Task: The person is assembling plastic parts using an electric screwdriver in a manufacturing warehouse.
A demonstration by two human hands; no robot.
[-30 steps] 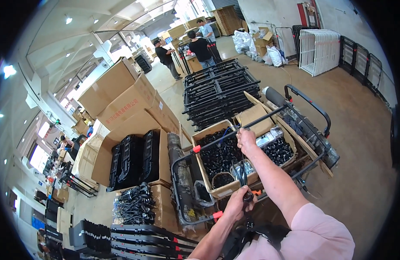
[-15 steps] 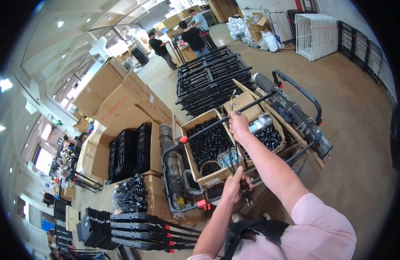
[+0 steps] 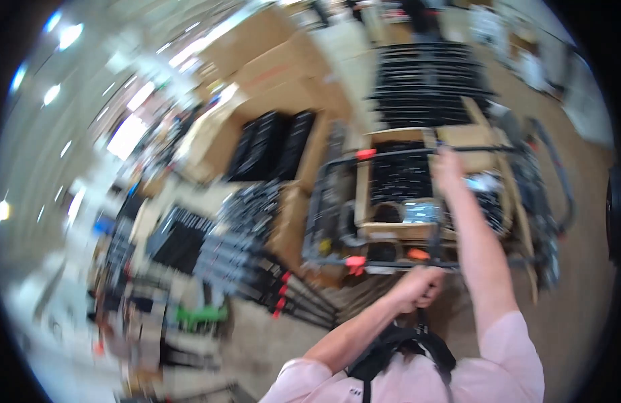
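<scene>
A black tubular metal frame (image 3: 399, 152) with red clips lies across open boxes in front of me. My right hand (image 3: 447, 168) is stretched out to the frame's far tube, fingers closed at it round a black cord. Motion blur hides how its fingers sit. Closer to my body, my left hand (image 3: 418, 287) makes a fist by the near tube. The black cord (image 3: 434, 235) runs between my two hands, and its lower part (image 3: 423, 317) hangs below the left one. Its end is not distinguishable.
Under the frame stands a carton (image 3: 362, 195) of small black parts. To the left are a big carton (image 3: 294, 144) with black panels, bundled black cables (image 3: 251, 207) and stacked legs with red clips (image 3: 281, 295). Black frames (image 3: 428, 84) are piled beyond; people stand farther back.
The whole view has swung left, so the frame and boxes appear farther right and blurred. My left hand has drawn back slightly toward my body. My right hand stays at the far tube.
</scene>
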